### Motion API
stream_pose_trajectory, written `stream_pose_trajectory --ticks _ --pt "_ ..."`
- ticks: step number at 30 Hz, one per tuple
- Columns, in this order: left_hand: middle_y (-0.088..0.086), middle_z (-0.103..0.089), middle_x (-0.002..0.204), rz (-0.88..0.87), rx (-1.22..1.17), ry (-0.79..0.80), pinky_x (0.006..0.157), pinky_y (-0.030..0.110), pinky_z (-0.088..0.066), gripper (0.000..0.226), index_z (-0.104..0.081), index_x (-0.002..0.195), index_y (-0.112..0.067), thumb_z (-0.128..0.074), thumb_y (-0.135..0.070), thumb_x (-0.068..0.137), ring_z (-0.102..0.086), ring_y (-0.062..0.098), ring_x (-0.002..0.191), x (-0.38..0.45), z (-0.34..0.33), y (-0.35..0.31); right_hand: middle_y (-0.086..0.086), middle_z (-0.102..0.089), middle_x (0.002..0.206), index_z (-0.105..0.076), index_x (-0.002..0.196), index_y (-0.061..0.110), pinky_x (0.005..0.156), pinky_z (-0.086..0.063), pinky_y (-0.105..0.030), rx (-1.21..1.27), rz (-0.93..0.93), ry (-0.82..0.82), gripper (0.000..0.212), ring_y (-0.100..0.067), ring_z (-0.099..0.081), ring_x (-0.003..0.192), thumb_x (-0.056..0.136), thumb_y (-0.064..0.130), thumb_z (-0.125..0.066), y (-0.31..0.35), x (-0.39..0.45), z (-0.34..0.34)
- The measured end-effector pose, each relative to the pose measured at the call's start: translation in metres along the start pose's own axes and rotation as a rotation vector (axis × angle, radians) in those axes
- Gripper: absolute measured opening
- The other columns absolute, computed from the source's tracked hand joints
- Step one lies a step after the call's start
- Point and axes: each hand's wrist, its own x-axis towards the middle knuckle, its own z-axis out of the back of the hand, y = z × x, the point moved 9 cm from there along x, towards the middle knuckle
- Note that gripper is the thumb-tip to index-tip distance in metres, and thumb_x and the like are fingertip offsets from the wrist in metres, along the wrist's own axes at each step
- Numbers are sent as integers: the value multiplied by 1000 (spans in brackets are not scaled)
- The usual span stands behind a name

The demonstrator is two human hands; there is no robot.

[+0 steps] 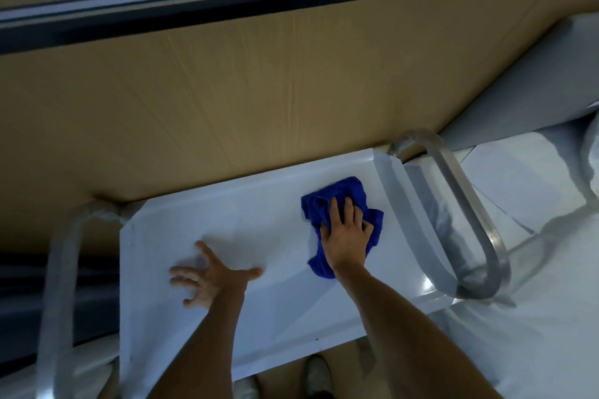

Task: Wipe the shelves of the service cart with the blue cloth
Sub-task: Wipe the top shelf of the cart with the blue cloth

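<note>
The service cart's top shelf (246, 223) is a white tray seen from above in the lower middle of the view. A crumpled blue cloth (330, 201) lies on its right part. My right hand (345, 236) presses flat on the cloth, fingers spread over it and pointing away from me. My left hand (210, 278) rests on the bare shelf to the left, fingers spread wide, holding nothing. The lower shelves are hidden under the top one.
A metal handle loop (466, 220) rises at the cart's right end, another wrapped in clear film (58, 269) at the left end. A tan wood-grain panel (259, 91) stands right behind the cart. White bedding (534, 334) lies to the right. My shoes (317, 372) show below.
</note>
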Motion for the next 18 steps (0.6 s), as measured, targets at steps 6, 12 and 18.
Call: stream_pose_trajectory --ticks 6,12,18 --pt "23 21 157 -70 -123 72 109 68 -25 148 9 154 -29 -83 -72 47 9 49 146 6 -4 -5 -20 -39 148 -35 150 11 94 -37 -54 36 -154 -4 58 -42 -40 127 99 36 -49 37 39 3" --pt "27 30 153 -67 -13 44 106 59 -37 142 15 152 -33 -80 -73 54 11 52 145 13 -7 -4 -21 -47 139 -47 140 2 90 -41 -52 51 1 36 60 -43 -43 122 93 38 -56 170 58 -6" --pt "13 6 163 -166 -97 -18 114 49 -31 94 -14 155 -28 -70 -47 82 -4 34 149 14 16 30 -14 -52 129 -55 131 6 90 -42 -50 -16 424 82 50 -37 -46 116 89 31 -61 278 12 -15"
